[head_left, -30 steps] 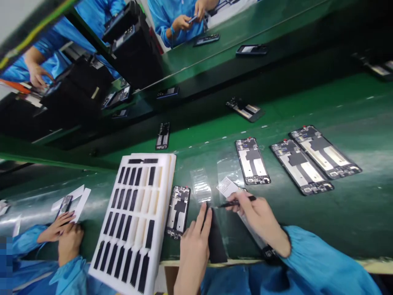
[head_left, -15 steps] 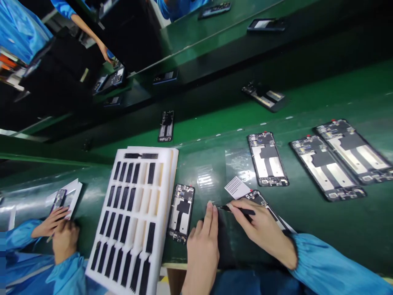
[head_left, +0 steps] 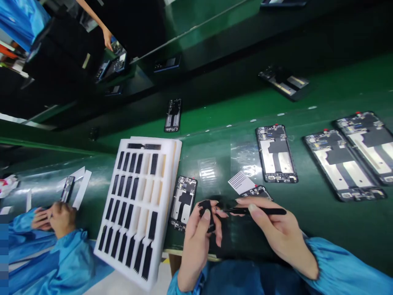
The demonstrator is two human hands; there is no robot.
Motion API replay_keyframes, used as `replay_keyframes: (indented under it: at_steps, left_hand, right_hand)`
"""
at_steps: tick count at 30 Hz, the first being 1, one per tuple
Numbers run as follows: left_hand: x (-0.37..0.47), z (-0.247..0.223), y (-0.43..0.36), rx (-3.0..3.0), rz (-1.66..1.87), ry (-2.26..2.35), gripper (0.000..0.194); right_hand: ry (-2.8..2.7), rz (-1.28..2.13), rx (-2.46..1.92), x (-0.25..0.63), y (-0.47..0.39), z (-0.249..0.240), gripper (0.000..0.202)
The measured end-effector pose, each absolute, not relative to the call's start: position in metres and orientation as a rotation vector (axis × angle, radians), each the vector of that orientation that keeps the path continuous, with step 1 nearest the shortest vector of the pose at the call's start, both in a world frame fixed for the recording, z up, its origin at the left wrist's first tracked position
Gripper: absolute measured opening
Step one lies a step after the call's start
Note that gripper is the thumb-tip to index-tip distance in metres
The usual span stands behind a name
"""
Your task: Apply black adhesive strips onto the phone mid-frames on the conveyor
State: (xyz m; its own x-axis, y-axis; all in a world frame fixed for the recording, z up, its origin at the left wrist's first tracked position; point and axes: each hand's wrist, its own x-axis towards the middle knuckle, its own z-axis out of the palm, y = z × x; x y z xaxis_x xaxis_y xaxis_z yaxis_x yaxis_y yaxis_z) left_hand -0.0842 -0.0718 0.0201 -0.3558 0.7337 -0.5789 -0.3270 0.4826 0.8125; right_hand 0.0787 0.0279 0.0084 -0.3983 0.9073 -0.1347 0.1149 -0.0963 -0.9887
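— Green table (head_left: 337, 231), quick: what's on the left?
— White foam tray (head_left: 170, 164), set at an angle, jutting past the near edge. Black strips (head_left: 132, 162) in its slots.
— Left hand (head_left: 198, 235)?
— Thumb and fingers pinching a small black piece (head_left: 211, 222), near the table's front edge, between the tray and the right hand (head_left: 281, 231).
— And the right?
— Pinching a slim black tool (head_left: 274, 211), tip pointing at the left hand's fingers. Can't tell if tip touches the piece.
— Phones?
— Opened phone (head_left: 183, 200) just right of the tray. Second phone (head_left: 259, 191) partly hidden behind the right hand, dotted white card (head_left: 241, 183) at its corner. Third phone (head_left: 274, 153) beyond that. Two more phones (head_left: 342, 164) far right, side by side.
— Rest?
— Clear film (head_left: 208, 170) lying flat beyond the left hand. Co-worker's hands (head_left: 63, 219) far left, close together, by another phone (head_left: 68, 186).
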Motion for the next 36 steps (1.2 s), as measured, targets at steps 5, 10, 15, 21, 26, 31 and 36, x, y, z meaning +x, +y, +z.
replay_keyframes:
  at_steps: [5,10,15,21,26,31,36]
  left_hand:
    - [-0.070,0.029,-0.062,0.106,1.327,1.297,0.032]
    - [-0.068,0.021,-0.064,0.254,1.296,1.632,0.034]
    - [-0.082,0.004,-0.077,1.150,0.827,2.278,0.040]
    - [-0.085,-0.008,-0.073,1.772,0.142,2.272,0.075]
    - [-0.082,-0.006,-0.065,1.944,-0.165,2.277,0.081]
    - [-0.083,-0.005,-0.063,1.945,-0.170,2.281,0.081]
    - [-0.081,-0.008,-0.067,1.622,0.389,2.290,0.059]
  right_hand:
    - [-1.507,1.602,-1.117,0.076,0.024,0.009,0.026]
    - [-1.478,1.551,-1.212,0.070,0.025,0.000,0.029]
    - [-1.526,1.618,-1.259,0.063,0.025,-0.023,0.036]
    - [-1.681,1.533,-1.265,0.060,0.023,-0.033,0.034]
    - [-1.622,1.584,-1.230,0.062,0.022,-0.035,0.033]
    - [-1.529,1.592,-1.232,0.062,0.022,-0.038,0.031]
    - [-1.502,1.635,-1.206,0.061,0.024,-0.037,0.032]
